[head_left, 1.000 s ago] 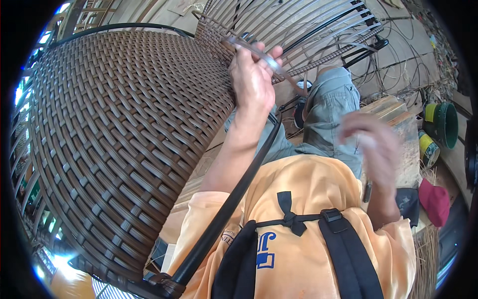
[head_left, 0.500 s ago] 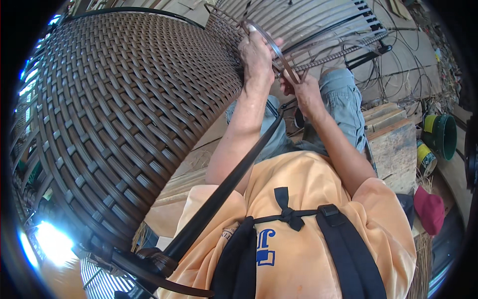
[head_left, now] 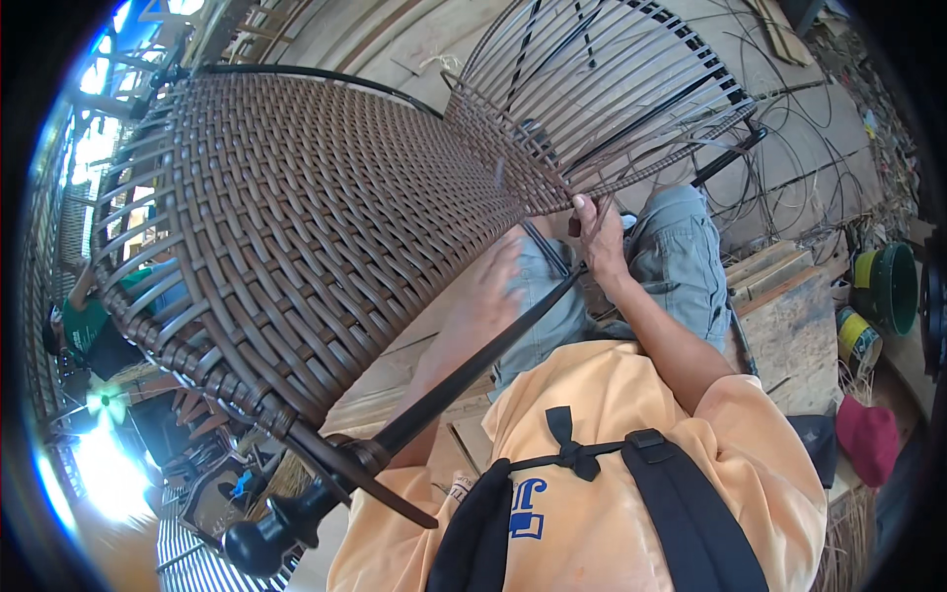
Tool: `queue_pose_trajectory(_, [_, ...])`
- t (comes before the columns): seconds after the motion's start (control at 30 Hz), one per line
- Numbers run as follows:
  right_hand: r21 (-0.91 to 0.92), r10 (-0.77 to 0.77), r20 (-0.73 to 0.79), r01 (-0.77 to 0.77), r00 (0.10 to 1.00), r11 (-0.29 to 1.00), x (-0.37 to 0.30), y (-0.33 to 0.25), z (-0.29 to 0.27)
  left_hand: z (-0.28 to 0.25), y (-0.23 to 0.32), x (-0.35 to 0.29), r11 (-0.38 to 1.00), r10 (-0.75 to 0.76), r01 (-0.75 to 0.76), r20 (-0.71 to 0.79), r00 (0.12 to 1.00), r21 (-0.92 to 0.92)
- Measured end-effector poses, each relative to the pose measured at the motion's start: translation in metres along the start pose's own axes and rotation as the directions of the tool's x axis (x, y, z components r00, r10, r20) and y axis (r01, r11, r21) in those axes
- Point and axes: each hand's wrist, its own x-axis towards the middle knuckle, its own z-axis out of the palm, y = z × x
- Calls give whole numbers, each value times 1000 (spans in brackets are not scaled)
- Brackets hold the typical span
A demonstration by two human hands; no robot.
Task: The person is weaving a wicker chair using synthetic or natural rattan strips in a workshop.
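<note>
A chair frame carries a dense brown woven panel (head_left: 306, 217) on the left and an open row of parallel strips (head_left: 631, 74) at the far side. My right hand (head_left: 602, 242) is at the near corner where the two meet, its fingers closed on a thin brown weaving strip (head_left: 596, 219). Below the panel's near edge is my left hand (head_left: 493, 276), smeared by motion, so its fingers cannot be read. A black tapered chair leg (head_left: 473, 365) slants between my forearms, its knobbed end at lower left.
Loose strips (head_left: 779, 168) trail over the floor sheets at upper right. Wooden boards (head_left: 789, 306) lie right of my knees, near a green bucket (head_left: 888, 286), a tin can (head_left: 856, 335) and a red cap (head_left: 868, 439). Another person in a green top (head_left: 84, 331) is at far left.
My left hand has left the strip at the weave and come down toward me, under the panel. My right hand has lowered slightly. The chair frame sits lower and farther in view.
</note>
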Motion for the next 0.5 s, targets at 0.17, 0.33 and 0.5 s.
queue_pose_trajectory(0.17, [18, 49, 89, -50, 995, 999, 2, 1, 16, -164, -130, -111, 687, -177, -333, -593, 785, -646])
queue_pose_trajectory(0.33, [27, 81, 86, -84, 993, 996, -2, -8, 4, -311, 118, -69, 855, 511, -75, -810, 287, 513])
queue_pose_trajectory(0.5, [60, 56, 141, -65, 988, 996, 3, -2, 4, -329, 191, -16, 947, 318, -293, -475, 821, 128])
